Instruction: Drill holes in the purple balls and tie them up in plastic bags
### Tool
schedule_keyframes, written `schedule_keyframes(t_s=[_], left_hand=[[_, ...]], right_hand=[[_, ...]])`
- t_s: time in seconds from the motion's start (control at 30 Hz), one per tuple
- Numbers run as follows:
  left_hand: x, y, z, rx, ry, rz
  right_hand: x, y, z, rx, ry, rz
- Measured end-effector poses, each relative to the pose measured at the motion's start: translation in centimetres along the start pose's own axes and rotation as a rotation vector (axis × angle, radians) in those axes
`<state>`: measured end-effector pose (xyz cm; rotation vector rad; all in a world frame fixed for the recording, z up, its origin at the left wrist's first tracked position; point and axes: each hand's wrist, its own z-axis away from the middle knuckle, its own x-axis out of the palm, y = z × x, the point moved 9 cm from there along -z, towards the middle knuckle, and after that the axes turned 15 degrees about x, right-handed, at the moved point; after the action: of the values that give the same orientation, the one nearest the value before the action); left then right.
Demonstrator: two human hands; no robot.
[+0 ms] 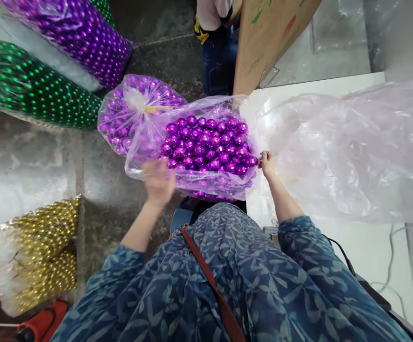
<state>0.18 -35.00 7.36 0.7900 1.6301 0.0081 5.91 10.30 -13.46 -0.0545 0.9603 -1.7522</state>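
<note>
Shiny purple faceted balls [206, 145] lie packed in the mouth of a clear plastic bag [135, 164] in front of me. At the right end of the balls, my right hand [267, 164] is closed, its fingertips pinching the end of a bead string. My left hand [158, 183] is at the bag's near left rim, smeared by motion; whether it grips the plastic does not show. A long sheet of clear plastic [334, 152] stretches over the white table to the right of my right hand.
A tied bag of purple balls [116, 121] adjoins on the left. Bags of purple [92, 42], green [42, 88] and gold beads [46, 242] are on the floor. A cardboard box [263, 42] stands beyond the white table [366, 266]. Another person [217, 57] is behind the box.
</note>
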Motion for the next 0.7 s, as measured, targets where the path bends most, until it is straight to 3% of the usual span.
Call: schedule_keyframes(t_s=[0.07,0.13,0.2,0.27,0.37,0.47,0.57,0.63,0.7], left_hand=[[6.9,7.8,-0.5,0.331,-0.353,-0.003],[12.7,12.3,-0.2,0.422,-0.620,-0.079],[16.2,13.5,-0.3,0.353,-0.792,-0.162],[17.4,13.0,-0.1,0.259,-0.915,-0.152],[15.7,11.4,0.6,0.208,-0.988,-0.035],[11.5,10.3,0.9,0.229,-0.870,0.197],[5.7,10.7,-0.6,0.363,-0.514,0.332],[1.8,12.6,-1.4,0.555,-0.246,0.264],[-0.7,15.7,-1.4,0.761,-0.073,0.142]], right_hand=[[0.4,-0.9,0.8,-0.005,0.014,-0.049],[0.5,-2.0,1.7,-0.032,0.035,-0.089],[-0.1,-3.5,2.9,-0.089,0.065,-0.124],[-1.6,-5.3,4.1,-0.160,0.109,-0.161],[-5.8,-8.2,6.3,-0.280,0.219,-0.230],[-10.7,-11.1,9.3,-0.431,0.338,-0.292],[-13.2,-13.2,12.6,-0.634,0.319,-0.401],[-13.0,-13.3,13.9,-0.671,0.238,-0.506],[-11.7,-12.6,14.6,-0.622,0.147,-0.610]])
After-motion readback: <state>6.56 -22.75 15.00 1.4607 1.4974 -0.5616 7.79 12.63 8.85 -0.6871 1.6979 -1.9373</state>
